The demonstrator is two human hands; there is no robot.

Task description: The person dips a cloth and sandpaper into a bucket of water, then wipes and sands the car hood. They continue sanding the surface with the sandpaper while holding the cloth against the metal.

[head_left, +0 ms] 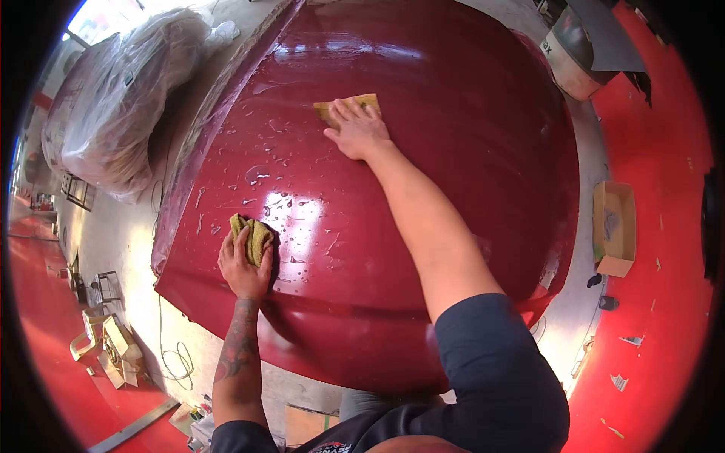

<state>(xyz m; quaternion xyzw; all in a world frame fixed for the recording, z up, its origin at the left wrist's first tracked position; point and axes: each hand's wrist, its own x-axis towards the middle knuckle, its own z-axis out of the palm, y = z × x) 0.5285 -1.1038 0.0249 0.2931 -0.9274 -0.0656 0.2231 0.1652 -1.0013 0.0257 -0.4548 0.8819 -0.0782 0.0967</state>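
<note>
Lying on 1 red panel (483, 189), among droplets (258, 175): 1 tan sheet (368, 100) beneath the right hand (359, 137), fingers flat, not clasping; 1 green cloth (259, 240), bunched in the curled fingers of the left hand (245, 270). Risks, judged: sheet skidding from under the palm, cause, wetness; scratches, cause, any trapped grit; grooves, cause, uneven fingertip pressure.

Right hand (359, 134) flat on tan sheet (368, 100), well up glossy red panel (468, 181). Left hand (245, 270) gripping bunched green cloth (257, 238) on same panel, closer in. Water drops (257, 175) scattered between hands. Plastic-wrapped bulk (117, 98) at left; open cardboard box (618, 260) on floor (661, 317) at right, white bucket (566, 64) beyond.
</note>
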